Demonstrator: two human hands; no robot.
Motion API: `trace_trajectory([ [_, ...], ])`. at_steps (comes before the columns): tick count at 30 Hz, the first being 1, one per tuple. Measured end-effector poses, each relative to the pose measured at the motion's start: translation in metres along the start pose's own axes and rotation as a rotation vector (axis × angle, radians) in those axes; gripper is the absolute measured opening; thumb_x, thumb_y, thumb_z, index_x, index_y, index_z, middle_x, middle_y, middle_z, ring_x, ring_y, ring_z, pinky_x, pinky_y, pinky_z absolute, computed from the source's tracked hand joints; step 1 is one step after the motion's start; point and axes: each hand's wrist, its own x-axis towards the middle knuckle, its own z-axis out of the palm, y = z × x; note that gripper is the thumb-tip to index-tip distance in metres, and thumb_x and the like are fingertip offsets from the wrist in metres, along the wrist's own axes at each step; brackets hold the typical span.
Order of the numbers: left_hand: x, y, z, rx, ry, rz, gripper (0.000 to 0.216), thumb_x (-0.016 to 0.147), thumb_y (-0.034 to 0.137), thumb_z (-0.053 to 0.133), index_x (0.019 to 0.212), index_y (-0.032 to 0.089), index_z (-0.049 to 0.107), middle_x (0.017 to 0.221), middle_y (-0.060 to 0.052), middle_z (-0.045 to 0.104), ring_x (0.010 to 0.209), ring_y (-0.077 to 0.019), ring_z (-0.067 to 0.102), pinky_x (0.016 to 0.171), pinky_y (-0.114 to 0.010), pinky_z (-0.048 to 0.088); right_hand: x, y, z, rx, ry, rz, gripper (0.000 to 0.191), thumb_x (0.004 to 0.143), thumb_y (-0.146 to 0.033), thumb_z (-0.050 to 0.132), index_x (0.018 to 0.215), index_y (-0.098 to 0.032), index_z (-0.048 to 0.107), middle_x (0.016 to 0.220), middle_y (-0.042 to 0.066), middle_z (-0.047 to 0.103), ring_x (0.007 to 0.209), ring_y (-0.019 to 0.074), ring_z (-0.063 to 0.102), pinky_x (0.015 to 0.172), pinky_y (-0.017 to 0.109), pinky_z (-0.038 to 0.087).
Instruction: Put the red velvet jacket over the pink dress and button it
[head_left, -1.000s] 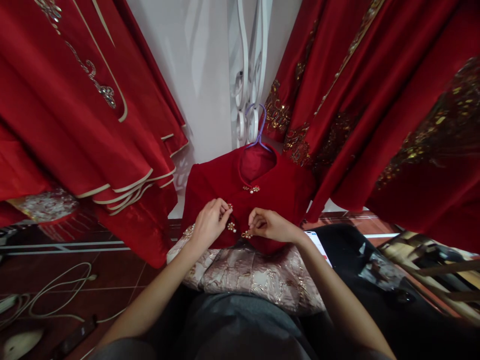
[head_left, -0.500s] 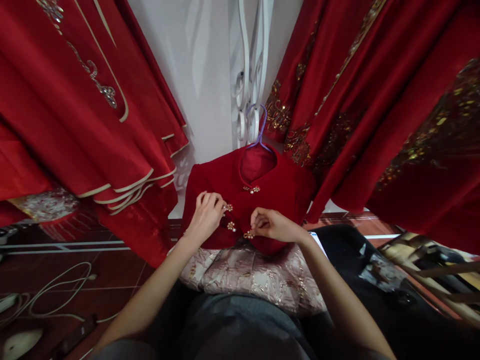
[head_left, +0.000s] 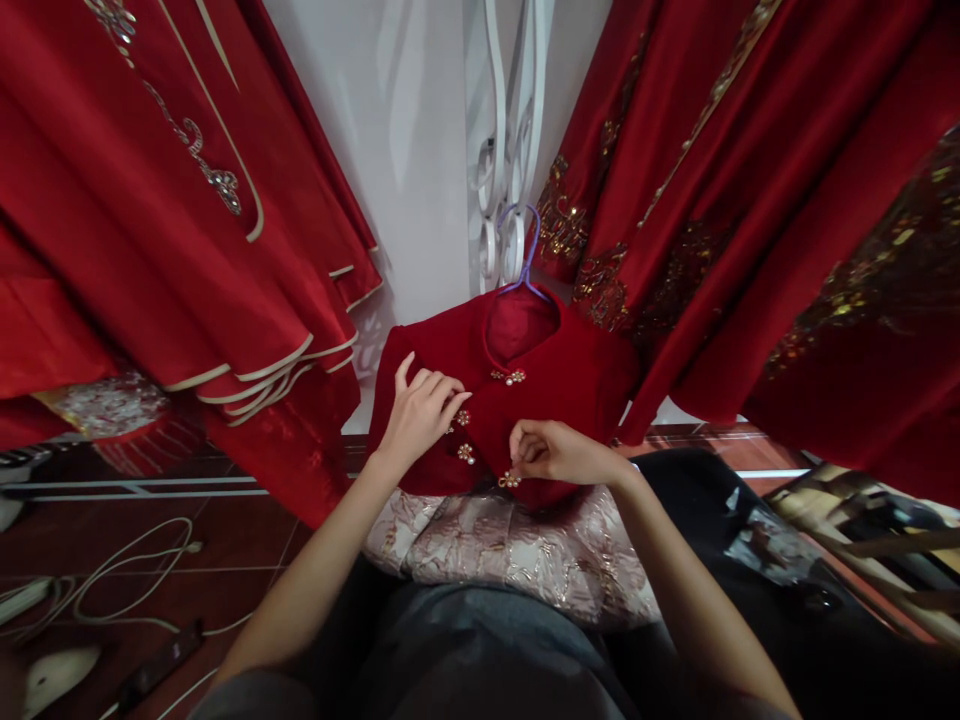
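Note:
A red velvety jacket on a purple hanger lies before me, its front parted below the collar. Flower-shaped buttons with pearly beads run down the front. My left hand is over the jacket's left front, fingers spread, just above an upper flower button. Another flower button sits below it. On the other front edge, my right hand is pinched closed just above the lowest flower button. Whatever is between its fingertips is too small to make out.
Long red garments hang left, and sequinned red ones right. A pinkish brocade cloth covers my lap. White cables lie on the tiled floor at left. A clear plastic packet rests on black cloth at right.
My left hand has come off the upper flower button, its fingers spreading and lifting. My right hand stays pinched at the opposite edge, slightly farther from the lowest button. The view has shifted slightly.

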Motion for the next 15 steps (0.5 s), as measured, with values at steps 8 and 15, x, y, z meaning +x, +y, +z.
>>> trace_trajectory([
  [8,0.045,0.023,0.027,0.083,0.003,0.097,0.031,0.092,0.038,0.050,0.115,0.021,0.061,0.108,-0.008,0.054,0.107,-0.0233,0.048,0.113,-0.055,0.015,-0.012,-0.013,-0.012,-0.083,0.121,-0.027,0.020,0.080,-0.034,0.066,0.087,-0.018,0.057,0.080,0.002,0.066,0.073,0.0127,0.062,0.067,0.026,0.050],
  [15,0.065,0.021,0.033,0.140,0.043,0.251,0.017,0.090,0.025,0.051,0.094,0.020,0.067,0.101,-0.007,0.057,0.101,-0.0224,0.051,0.112,-0.062,0.015,-0.015,-0.015,-0.020,-0.081,0.178,-0.069,0.021,0.083,-0.038,0.062,0.088,-0.019,0.057,0.084,0.003,0.065,0.076,0.0131,0.060,0.074,0.030,0.050],
])
